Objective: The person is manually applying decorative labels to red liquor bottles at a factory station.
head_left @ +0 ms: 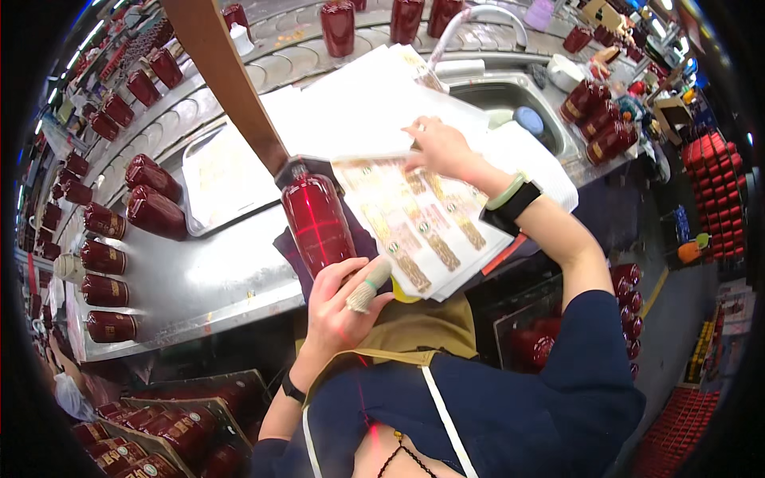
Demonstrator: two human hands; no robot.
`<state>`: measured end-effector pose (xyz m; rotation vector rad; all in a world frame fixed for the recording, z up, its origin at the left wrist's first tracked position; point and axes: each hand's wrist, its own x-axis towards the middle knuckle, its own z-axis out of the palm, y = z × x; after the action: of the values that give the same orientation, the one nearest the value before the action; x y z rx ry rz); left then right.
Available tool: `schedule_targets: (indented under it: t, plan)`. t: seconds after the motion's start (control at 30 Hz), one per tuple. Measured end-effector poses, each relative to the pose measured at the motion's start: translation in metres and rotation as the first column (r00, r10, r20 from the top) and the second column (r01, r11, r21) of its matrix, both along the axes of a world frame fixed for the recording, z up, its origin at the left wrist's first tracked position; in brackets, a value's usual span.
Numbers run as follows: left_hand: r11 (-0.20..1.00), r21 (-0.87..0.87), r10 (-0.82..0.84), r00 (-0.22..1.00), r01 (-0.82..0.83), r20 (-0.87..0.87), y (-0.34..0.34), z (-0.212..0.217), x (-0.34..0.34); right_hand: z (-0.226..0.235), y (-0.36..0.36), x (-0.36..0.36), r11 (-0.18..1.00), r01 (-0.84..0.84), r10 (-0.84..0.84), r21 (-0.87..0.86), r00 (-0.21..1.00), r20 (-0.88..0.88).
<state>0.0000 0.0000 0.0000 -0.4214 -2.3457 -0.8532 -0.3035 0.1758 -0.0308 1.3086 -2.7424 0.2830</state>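
Note:
A glossy dark-red bottle [319, 227] lies tilted in front of me, a bright red cross of light on its side. Its far end meets a dark fitting [299, 169] at the foot of a brown post [231, 80]. Around the bottle's near end my left hand [343, 307] is closed, with a pale knitted sleeve [368, 291] on one finger. My right hand [446, 147] reaches over printed decal sheets [430, 231] with thumb and fingers apart. Whether a fingertip touches the paper I cannot tell.
White paper [374, 99] covers much of the metal bench. A tray [231, 179] holds another sheet. Red jars stand at the left [151, 211] and along the back conveyor [338, 28]. A sink [550, 99] with a curved tap lies back right; boxed jars [187, 426] stand below.

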Motion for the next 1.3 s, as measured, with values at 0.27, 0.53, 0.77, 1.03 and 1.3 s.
schedule_targets:
  t: [0.27,0.53,0.77,1.03,1.3]
  plan:
    - [0.977,0.06,0.206,0.978,-0.205,-0.018,-0.03,0.003,0.006,0.019,-0.013,-0.013,0.959,-0.083,-0.02,-0.269,0.934,-0.357]
    - [0.959,0.063,0.279,0.96,-0.276,-0.033,-0.048,0.003,-0.002,0.063,0.008,0.047,0.962,-0.082,-0.063,-0.261,0.863,-0.501]
    - [0.961,0.076,0.269,0.962,-0.264,-0.053,-0.043,0.009,-0.013,0.102,0.04,0.053,0.917,-0.058,-0.18,-0.394,0.822,-0.541]
    - [0.938,0.049,0.342,0.94,-0.342,0.009,-0.036,0.009,-0.01,0.124,0.109,0.042,0.613,0.198,-0.326,-0.765,0.945,-0.017]
    - [0.939,-0.035,0.331,0.929,-0.341,-0.166,-0.043,0.023,-0.016,0.11,0.29,0.091,-0.272,0.616,-0.261,-0.74,0.693,0.673]
